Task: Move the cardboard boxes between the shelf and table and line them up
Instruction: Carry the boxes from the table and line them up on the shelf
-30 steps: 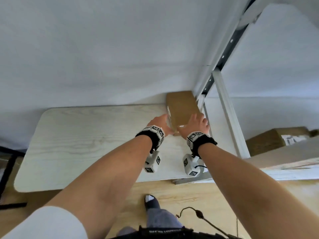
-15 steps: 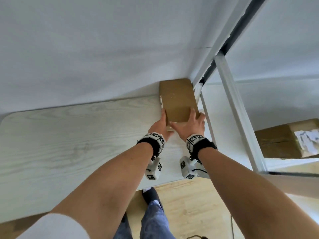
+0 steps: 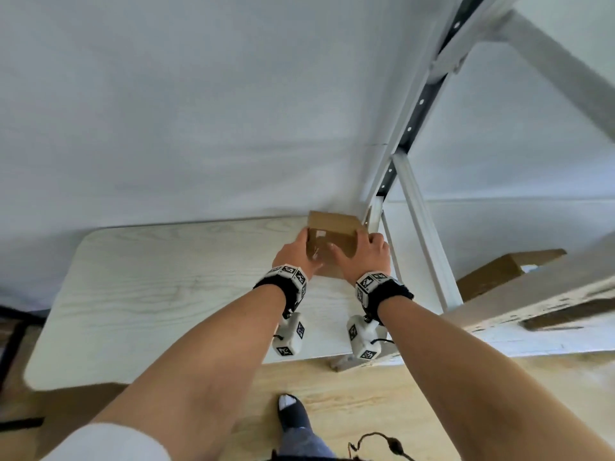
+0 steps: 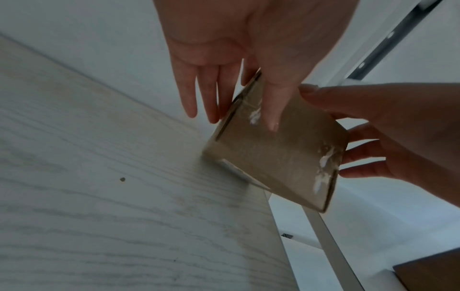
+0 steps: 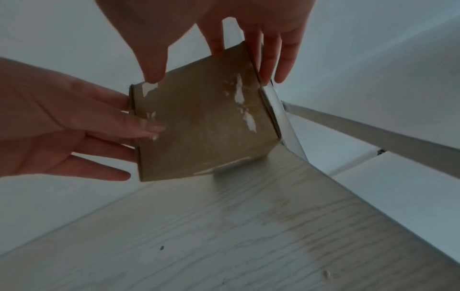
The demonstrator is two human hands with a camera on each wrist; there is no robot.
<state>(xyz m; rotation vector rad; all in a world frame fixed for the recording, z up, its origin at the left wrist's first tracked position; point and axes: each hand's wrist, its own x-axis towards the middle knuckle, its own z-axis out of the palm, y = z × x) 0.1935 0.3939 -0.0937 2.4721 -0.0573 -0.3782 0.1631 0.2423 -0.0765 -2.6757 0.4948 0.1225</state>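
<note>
A small brown cardboard box point(image 3: 332, 237) with torn white label scraps is at the far right corner of the pale wood-grain table point(image 3: 149, 294). It is tilted, its lower edge touching the tabletop. My left hand point(image 3: 296, 254) holds its left side, thumb on the near face point(image 4: 278, 157) and fingers along the side. My right hand point(image 3: 366, 252) holds the right side the same way, thumb at the box's point(image 5: 204, 122) top corner. The box's far side is hidden.
A white metal shelf frame point(image 3: 422, 234) stands right against the table's right edge. A second, larger cardboard box point(image 3: 499, 271) with a white label lies on a shelf board at the right. A grey-white wall runs behind the table. Wood floor lies below.
The box lay flat on the table under my hands before. Now both hands hold its sides and it is tipped up on its lower edge.
</note>
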